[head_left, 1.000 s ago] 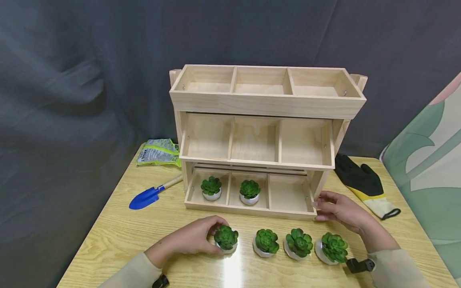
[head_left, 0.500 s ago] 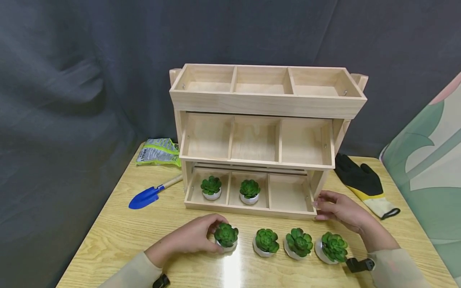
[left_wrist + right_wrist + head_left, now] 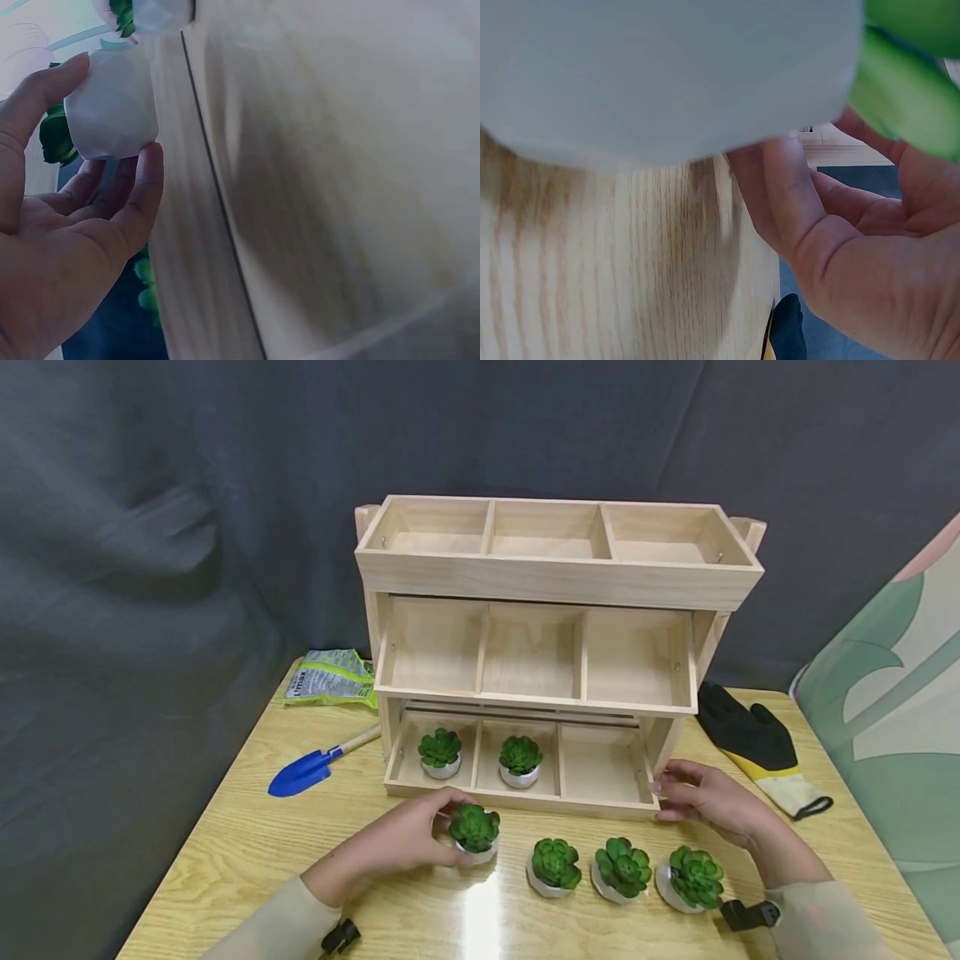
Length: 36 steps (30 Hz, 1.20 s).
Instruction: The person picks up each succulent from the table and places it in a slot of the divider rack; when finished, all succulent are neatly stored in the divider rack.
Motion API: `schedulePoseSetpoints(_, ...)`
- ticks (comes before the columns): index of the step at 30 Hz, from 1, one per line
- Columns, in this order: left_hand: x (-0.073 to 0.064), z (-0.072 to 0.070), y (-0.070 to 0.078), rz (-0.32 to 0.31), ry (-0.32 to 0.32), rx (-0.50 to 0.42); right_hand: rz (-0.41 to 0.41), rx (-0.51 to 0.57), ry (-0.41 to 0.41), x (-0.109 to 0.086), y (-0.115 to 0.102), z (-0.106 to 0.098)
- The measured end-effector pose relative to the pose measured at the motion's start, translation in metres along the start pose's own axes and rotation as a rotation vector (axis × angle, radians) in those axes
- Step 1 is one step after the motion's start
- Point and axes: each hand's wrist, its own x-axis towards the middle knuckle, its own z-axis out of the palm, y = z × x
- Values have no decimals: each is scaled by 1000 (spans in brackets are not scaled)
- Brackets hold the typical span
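Observation:
My left hand (image 3: pixel 408 833) grips a small potted succulent (image 3: pixel 475 828) by its white pot, just in front of the shelf's bottom tray. The left wrist view shows the faceted pot (image 3: pixel 112 105) between thumb and fingertips. A three-tier wooden shelf (image 3: pixel 555 582) stands behind, each tier split into three compartments. Two succulents sit in its bottom tray, one in the left compartment (image 3: pixel 440 752) and one in the middle (image 3: pixel 520 758). My right hand (image 3: pixel 712 797) holds the right front corner of that tray with bent fingers. In the right wrist view, a nearby white pot (image 3: pixel 667 75) partly covers the fingers.
Three more succulents stand in a row on the table: one left (image 3: pixel 555 864), one middle (image 3: pixel 622 866), one right (image 3: pixel 692 878), close to my right wrist. A blue trowel (image 3: pixel 303 771) and a green packet (image 3: pixel 332 678) lie left, a black-and-yellow glove (image 3: pixel 753 739) right.
My left hand has moved slightly away from me and up, bringing the succulent closer to the shelf. The right hand stays at the tray corner.

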Motion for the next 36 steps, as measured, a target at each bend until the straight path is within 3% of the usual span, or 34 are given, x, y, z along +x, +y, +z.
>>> schedulePoseSetpoints(9, 15, -2, 21, 22, 47, 54, -5, 0, -3, 0, 0, 0)
schedulePoseSetpoints(27, 69, 17, 53, 17, 19, 18, 2, -12, -7, 1, 1, -1)
schedulePoseSetpoints(36, 81, 29, 65, -2, 32, 8, -2, -1, -16, 2, 2, -2)
